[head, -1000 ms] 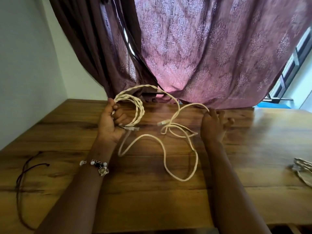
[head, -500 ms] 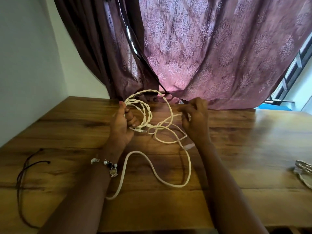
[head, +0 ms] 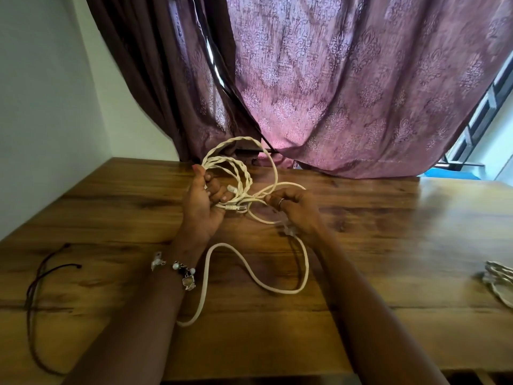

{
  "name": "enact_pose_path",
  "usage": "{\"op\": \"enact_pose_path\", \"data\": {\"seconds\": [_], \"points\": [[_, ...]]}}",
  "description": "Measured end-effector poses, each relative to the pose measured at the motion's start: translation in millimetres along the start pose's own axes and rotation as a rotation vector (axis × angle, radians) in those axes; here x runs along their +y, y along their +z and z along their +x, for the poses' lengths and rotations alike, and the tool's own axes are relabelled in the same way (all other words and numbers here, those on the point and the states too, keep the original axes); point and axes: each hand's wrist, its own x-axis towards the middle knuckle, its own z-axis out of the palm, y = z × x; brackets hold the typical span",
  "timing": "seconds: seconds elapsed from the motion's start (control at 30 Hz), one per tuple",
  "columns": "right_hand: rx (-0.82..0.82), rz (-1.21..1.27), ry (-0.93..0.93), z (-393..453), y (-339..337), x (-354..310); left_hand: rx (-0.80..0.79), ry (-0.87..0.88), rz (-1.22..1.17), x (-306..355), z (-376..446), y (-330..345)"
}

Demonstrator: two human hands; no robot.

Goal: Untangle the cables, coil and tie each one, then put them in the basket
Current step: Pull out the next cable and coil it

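A cream cable (head: 251, 266) lies partly coiled, partly loose on the wooden table (head: 388, 245). My left hand (head: 204, 207) grips the coil of twisted loops (head: 238, 173), held upright above the table, with a clear plug (head: 236, 207) poking out by my fingers. My right hand (head: 295, 208) pinches a strand of the same cable just right of the coil. The loose tail runs from under my right hand in a big loop toward the front. No basket is in view.
A thin dark cord (head: 36, 295) lies on the table at the left. Another pale cable bundle (head: 499, 282) sits at the right edge. A purple curtain (head: 333, 93) hangs behind the table; a white wall stands on the left.
My right hand has moved left, from out at the right to close beside the coil, bringing a strand with it. The loose tail has slid nearer the front edge.
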Motion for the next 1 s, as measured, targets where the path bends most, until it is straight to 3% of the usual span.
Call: {"op": "enact_pose_path", "data": {"seconds": [0.1, 0.27, 0.4, 0.53, 0.6, 0.73, 0.8, 1.0], "points": [[-0.030, 0.173, -0.010, -2.0, 0.9, -8.0, -0.033, -0.014, -0.014, -0.9, 0.1, 1.0], [-0.021, 0.077, -0.027, 2.7, -4.2, -5.5, -0.029, -0.015, 0.013, -2.2, -1.1, 2.0], [0.149, 0.141, -0.084, 8.4, -16.9, -8.7, 0.004, 0.006, 0.018, 3.3, 1.1, 2.4], [0.446, 0.172, -0.183, 18.1, -37.5, -5.1, 0.032, 0.031, 0.040, 9.2, 2.5, 5.2], [0.499, 0.253, -0.171, 19.5, -45.7, -6.3, 0.027, 0.033, 0.078, 8.8, 1.7, 6.9], [0.229, 0.738, -0.052, 11.1, -47.7, -23.3, 0.016, 0.034, 0.125, 7.2, 0.8, 8.3], [0.097, 0.840, -0.045, 4.8, -42.4, -30.8, 0.002, 0.036, 0.114, 9.4, 0.9, 7.9], [0.174, 0.203, -0.120, -4.1, -8.9, -29.7, -0.133, 0.072, -0.029, 26.7, -0.8, 8.2]]}}
